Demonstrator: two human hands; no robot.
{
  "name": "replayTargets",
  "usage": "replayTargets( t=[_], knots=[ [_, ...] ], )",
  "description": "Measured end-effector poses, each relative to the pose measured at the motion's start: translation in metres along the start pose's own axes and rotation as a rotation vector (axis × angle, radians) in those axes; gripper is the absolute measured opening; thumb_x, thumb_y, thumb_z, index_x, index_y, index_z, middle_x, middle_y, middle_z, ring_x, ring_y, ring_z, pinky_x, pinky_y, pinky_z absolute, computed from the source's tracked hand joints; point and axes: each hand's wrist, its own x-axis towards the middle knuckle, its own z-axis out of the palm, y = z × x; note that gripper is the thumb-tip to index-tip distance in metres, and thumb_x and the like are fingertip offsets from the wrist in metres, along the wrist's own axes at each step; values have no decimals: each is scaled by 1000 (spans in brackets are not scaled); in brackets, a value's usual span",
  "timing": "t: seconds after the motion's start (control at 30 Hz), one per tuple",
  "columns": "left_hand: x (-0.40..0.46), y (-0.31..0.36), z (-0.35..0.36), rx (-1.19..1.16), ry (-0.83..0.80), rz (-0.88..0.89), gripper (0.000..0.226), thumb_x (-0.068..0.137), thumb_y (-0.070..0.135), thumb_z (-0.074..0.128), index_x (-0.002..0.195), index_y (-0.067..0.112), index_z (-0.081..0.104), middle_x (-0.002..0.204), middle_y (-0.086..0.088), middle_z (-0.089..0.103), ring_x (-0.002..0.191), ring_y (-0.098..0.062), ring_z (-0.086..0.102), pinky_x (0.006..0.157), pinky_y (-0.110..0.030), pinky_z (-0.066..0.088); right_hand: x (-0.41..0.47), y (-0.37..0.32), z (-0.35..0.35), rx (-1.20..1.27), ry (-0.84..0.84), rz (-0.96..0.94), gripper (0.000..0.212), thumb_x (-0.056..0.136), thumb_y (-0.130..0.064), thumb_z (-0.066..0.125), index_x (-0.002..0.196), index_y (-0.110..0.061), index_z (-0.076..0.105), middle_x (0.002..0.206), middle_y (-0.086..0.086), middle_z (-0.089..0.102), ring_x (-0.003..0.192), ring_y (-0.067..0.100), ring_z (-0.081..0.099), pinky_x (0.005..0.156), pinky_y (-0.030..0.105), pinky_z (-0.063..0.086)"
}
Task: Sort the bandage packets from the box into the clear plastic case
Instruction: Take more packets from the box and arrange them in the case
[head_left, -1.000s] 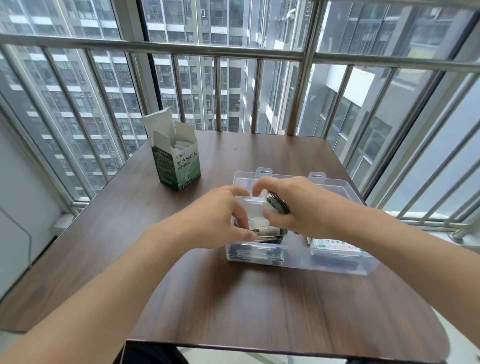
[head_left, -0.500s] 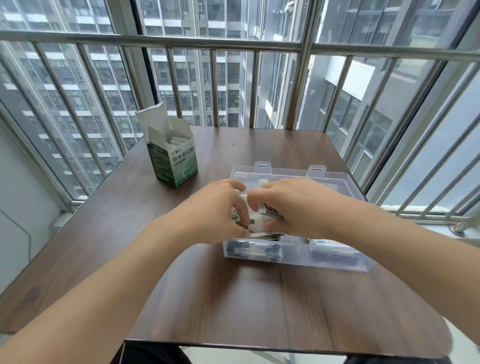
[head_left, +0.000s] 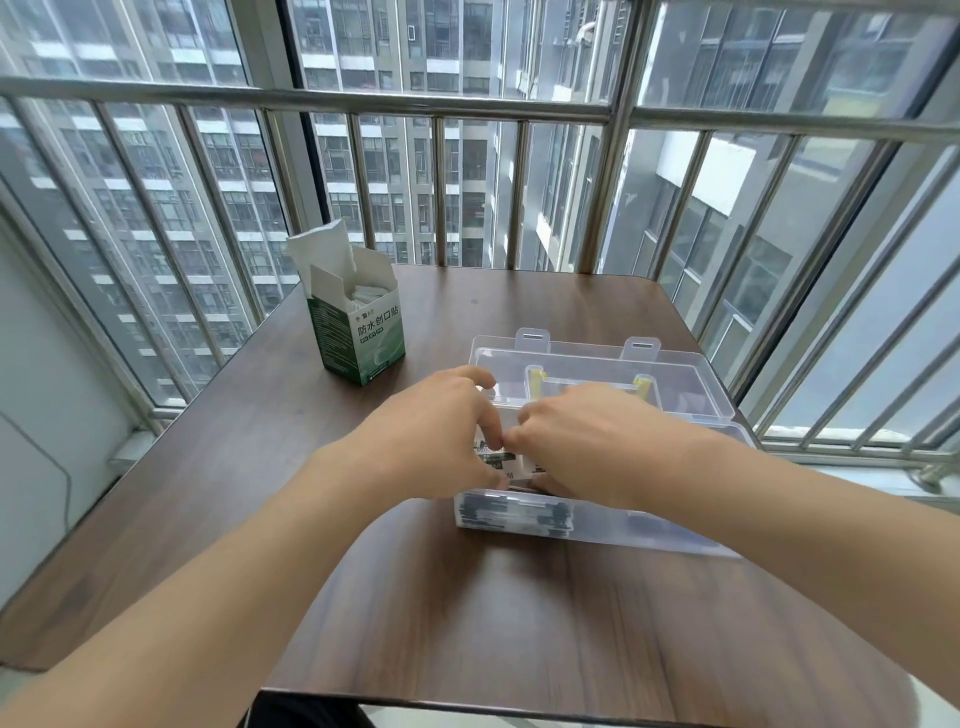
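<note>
Bare left hand (head_left: 436, 431) curled, fingertips pinching down on a small stack of white and dark green printed bandage packets (head_left: 501, 460) inside the clear plastic case (head_left: 613, 525). Bare right hand (head_left: 587, 441) likewise curled, fingers bent under and gripping the same stack from the other side. Knuckles of both hands nearly touching above the packets. Fingertips mostly hidden behind the backs of the hands.

Packets sitting in the near left compartment of the case, only partly visible between the hands. More dark-printed packets lined up on edge behind the front wall of the case. Clear hinged lid (head_left: 597, 364) of the case lying open and flat behind it, two latch tabs pointing away.

Both forearms reaching in from the lower corners, meeting over the case, palms facing down.

Case resting on a dark brown wood-grain table (head_left: 467, 613), right of centre. Green and white cardboard box (head_left: 361, 335) standing upright well apart at far left, top flaps open, white packets showing inside. Metal window railing (head_left: 363, 101) and tall buildings beyond the table.
</note>
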Motion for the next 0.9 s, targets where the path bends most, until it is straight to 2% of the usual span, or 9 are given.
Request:
replayTargets(
  t=[0.17,0.27,0.33,0.43,0.57,0.67,0.73,0.83,0.9],
  knots=[
    [3,-2,0,47,-33,10,37,76,50,80,111,37,73,162,6,23,150,-14,14,118,-33,27,2,7,3,157,36,2,21,98,-32,55,115,-25,65,96,1,64,87,27,63,60,34,44],
    [5,-2,0,61,-88,2,37,81,56,73,114,39,73,164,1,19,151,-16,4,120,-31,16,0,12,2,316,52,-2,32,97,-50,56,123,-32,61,96,-4,59,85,20,56,65,34,42],
    [5,-4,2,37,-107,-12,39,83,59,69,115,37,73,164,1,18,151,-15,4,119,-31,14,-1,16,2,401,74,24,35,96,-52,57,122,-29,58,96,-8,55,93,19,57,65,31,38],
    [7,-6,7,-1,-98,-25,40,84,60,66,114,36,74,163,2,21,149,-15,9,120,-32,17,0,21,-1,463,135,56,31,96,-41,62,121,-26,51,82,-15,48,87,16,53,58,21,35],
    [7,-6,9,-4,-72,-10,46,78,63,72,113,33,73,144,10,38,141,-15,22,117,-31,26,7,15,-7,518,164,61,35,93,-29,68,121,-26,47,74,-19,40,80,13,46,59,23,31],
    [7,-5,8,-17,-30,-3,44,76,58,76,110,29,74,130,13,46,134,-13,31,113,-29,32,14,7,-7,550,191,19,52,87,-19,71,132,-27,46,85,-20,49,82,11,45,70,28,36],
    [7,-4,9,-42,-1,-12,38,74,54,79,101,28,74,127,12,49,131,-13,36,109,-29,36,16,4,-3,562,203,21,64,82,-18,74,138,-28,44,101,-10,57,87,13,49,76,32,43],
    [4,-2,8,-63,51,-20,29,72,49,83,83,32,62,114,16,43,123,-12,41,101,-25,39,18,2,5,588,236,30,64,77,-20,78,131,-28,45,109,-4,59,95,19,53,82,37,47],
    [3,-2,9,-77,73,-24,33,71,47,84,85,28,61,114,18,43,120,-11,44,100,-25,40,18,4,9,633,256,29,61,75,-21,80,127,-28,48,108,-7,57,90,12,51,79,31,44]
  ],
)
